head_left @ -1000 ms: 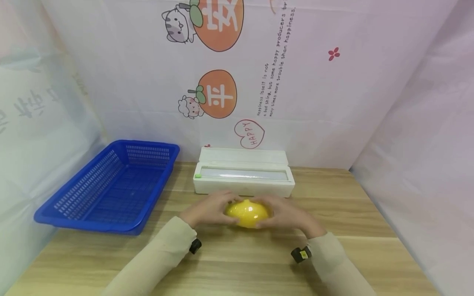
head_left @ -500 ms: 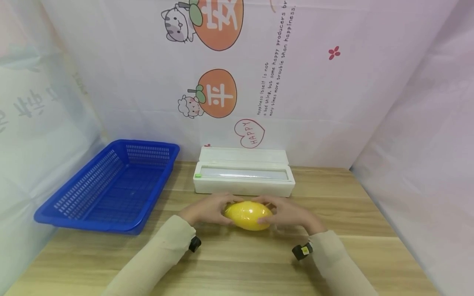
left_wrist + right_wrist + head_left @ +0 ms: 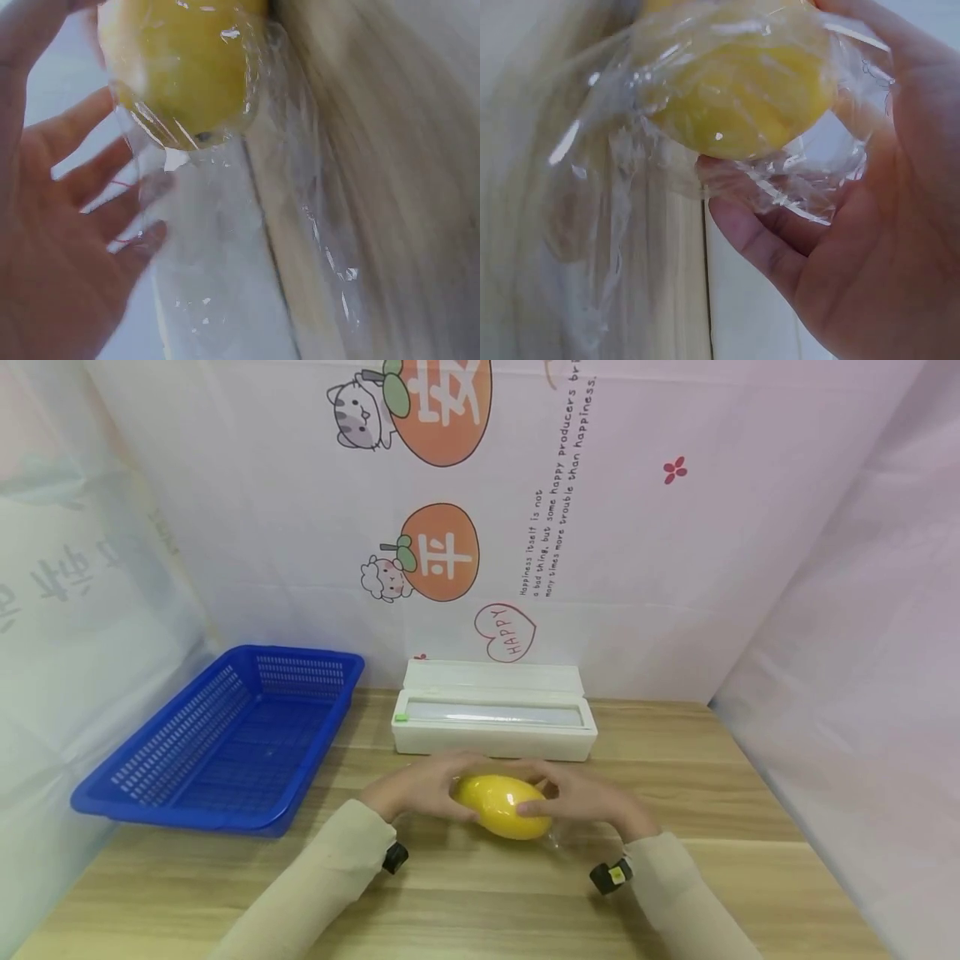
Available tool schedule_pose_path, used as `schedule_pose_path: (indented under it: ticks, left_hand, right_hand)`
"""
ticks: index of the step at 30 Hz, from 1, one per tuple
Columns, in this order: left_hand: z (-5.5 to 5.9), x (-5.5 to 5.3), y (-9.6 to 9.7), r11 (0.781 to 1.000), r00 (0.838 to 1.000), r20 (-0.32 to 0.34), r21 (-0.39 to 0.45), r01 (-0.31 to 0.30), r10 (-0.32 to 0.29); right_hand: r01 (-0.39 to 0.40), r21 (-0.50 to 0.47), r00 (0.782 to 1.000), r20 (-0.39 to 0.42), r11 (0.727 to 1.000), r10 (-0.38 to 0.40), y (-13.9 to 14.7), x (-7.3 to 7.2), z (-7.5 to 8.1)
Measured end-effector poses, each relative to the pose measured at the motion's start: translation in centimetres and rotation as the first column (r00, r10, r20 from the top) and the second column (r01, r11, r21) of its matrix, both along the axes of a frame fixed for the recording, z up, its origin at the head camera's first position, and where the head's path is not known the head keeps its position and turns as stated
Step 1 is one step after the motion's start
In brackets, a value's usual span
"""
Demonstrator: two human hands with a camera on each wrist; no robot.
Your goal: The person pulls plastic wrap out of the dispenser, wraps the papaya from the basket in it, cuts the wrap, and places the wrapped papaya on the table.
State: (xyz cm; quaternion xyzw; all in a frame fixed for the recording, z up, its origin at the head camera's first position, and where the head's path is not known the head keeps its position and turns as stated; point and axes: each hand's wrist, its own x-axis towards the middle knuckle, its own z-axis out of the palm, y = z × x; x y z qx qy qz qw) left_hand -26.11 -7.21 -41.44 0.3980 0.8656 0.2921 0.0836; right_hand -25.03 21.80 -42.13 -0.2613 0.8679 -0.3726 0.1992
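Note:
A glossy yellow oval fruit point(image 3: 506, 807), wrapped in clear cling film point(image 3: 592, 165), is held between both hands above the wooden table. My left hand point(image 3: 431, 787) holds its left side, thumb in front and fingers behind. In the left wrist view those fingers point(image 3: 94, 169) are spread beside the fruit and the film. My right hand point(image 3: 577, 793) grips the right end, its thumb laid over the front. Loose film hangs off the fruit's ends in both wrist views. The far side of the fruit is hidden.
Behind the hands stands a long white cling film box point(image 3: 495, 742), lid raised, with a roll inside and a green tab at its left end. A blue plastic basket point(image 3: 187, 817) sits at the left. Printed white sheets point(image 3: 637, 543) wall the wooden table point(image 3: 480, 902).
Between the hands the fruit has turned, its right end tipping down and toward me. The right thumb now lies further across it. Box and basket stay in place.

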Motion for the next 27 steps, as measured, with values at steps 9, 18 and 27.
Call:
schedule_pose_path:
  ticks: [9,18,27]
  left_hand:
    - [0.1,1.6,0.0,0.982,0.995,-0.045,0.168,0.092,-0.086]
    - [-1.1,1.7,-0.2,0.988,0.998,0.04,0.152,0.034,-0.041]
    - [-1.6,1.3,-1.1,0.989,0.999,0.039,0.144,0.017,-0.023]
  right_hand:
    - [-0.061,-0.034,0.998,-0.025,0.998,0.061,-0.6,0.3,-0.2]
    - [-0.055,-0.026,0.998,-0.043,0.998,0.054,-0.8,0.3,-0.1]
    - [-0.094,-0.073,0.993,-0.082,0.993,0.088,-1.5,0.3,-0.4]
